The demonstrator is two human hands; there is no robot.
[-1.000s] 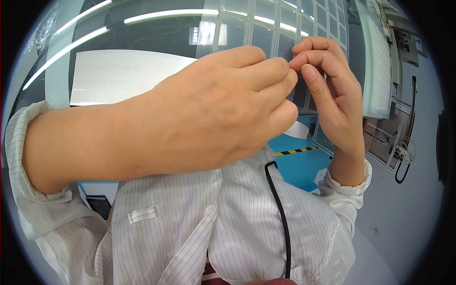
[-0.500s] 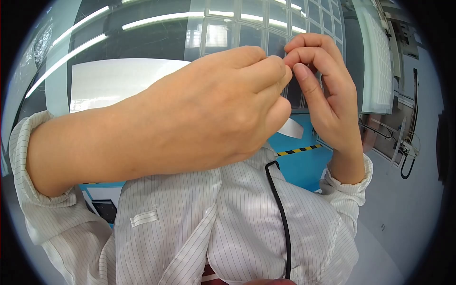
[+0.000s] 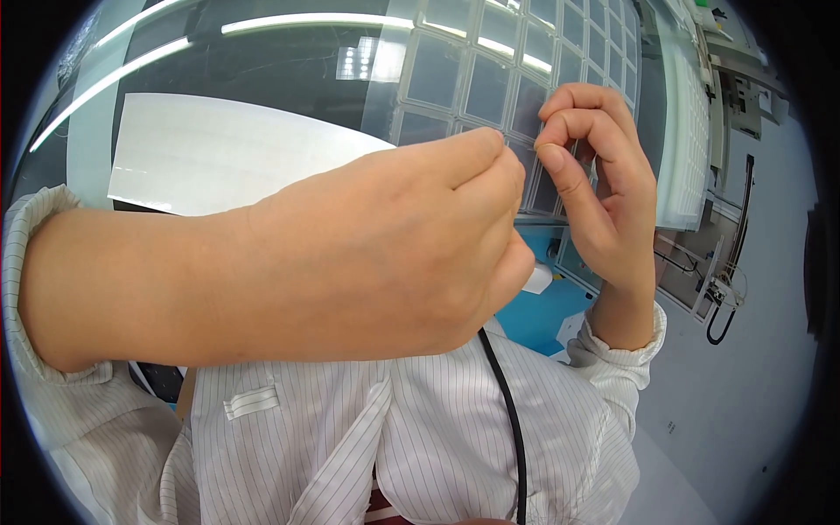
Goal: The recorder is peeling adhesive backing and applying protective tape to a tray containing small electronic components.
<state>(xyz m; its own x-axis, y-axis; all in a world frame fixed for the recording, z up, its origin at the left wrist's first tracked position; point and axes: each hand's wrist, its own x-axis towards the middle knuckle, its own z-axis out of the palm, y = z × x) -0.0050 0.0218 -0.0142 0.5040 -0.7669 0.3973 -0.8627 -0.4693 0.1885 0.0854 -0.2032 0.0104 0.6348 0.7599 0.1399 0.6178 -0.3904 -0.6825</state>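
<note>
My left hand [image 3: 411, 245] reaches across the middle of the picture, back of the hand toward me, fingers curled in to a closed grip. Whatever its fingertips may hold is hidden behind the hand. Just to its right is my right hand [image 3: 617, 188], thumb and index finger pinched together; anything between them is too small to make out. The fingertips of both hands are close together, with a narrow gap between. Beyond them lies a clear plastic tray [image 3: 460, 94] divided into several rectangular compartments. A curved white sheet [image 3: 236, 144] lies behind my left forearm.
The dark glossy tabletop [image 3: 289, 70] reflects ceiling lights. Pale translucent trays [image 3: 682, 149] stand at the right edge. A blue surface [image 3: 525, 319] shows below the hands, and a black cord [image 3: 506, 420] hangs over my striped coat. Equipment [image 3: 722, 289] stands farther right.
Both hands sit slightly lower in the picture, still closed, and the gap between their fingertips looks a little wider. The view has shifted, showing more of the white sheet.
</note>
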